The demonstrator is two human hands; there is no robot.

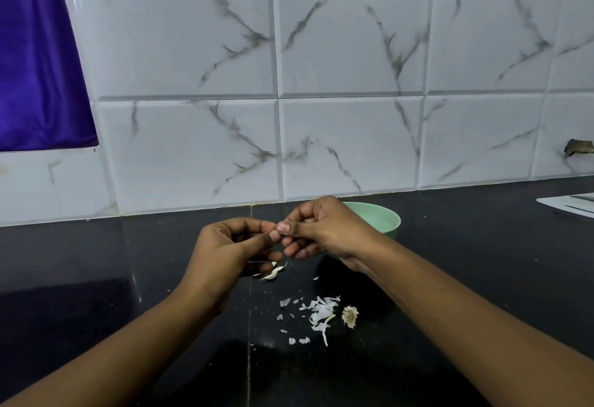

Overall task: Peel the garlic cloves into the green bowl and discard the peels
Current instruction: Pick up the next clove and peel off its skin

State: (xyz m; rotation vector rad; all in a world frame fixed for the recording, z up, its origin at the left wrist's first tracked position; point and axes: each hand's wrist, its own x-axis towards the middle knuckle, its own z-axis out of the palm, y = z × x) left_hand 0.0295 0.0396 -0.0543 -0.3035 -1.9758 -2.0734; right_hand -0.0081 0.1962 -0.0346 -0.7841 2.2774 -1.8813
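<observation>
Pinched piece: held between the two hands above the middle of the counter; hidden by the fingertips, so clove or skin cannot be told.
Left hand: fingers curled, thumb and forefinger closed on the pinched piece, the thumb tip meeting the right thumb.
Right hand: fingers curled inward, thumb pressed down on the same piece, the lower fingers tucked under it.
Garlic cloves: a few unpeeled ones lie on the counter just under the left hand's fingers.
Green bowl: stands near the counter's back edge, right behind the right hand, which covers part of it; its contents cannot be seen.
Peels: white scraps scattered on the counter nearer its front edge, between the forearms.
Root stub: just beside the peels, on their right.
Counter: black and glossy.
Wall: white marbled tiles along the back edge.
Purple cloth: hangs at the upper left.
</observation>
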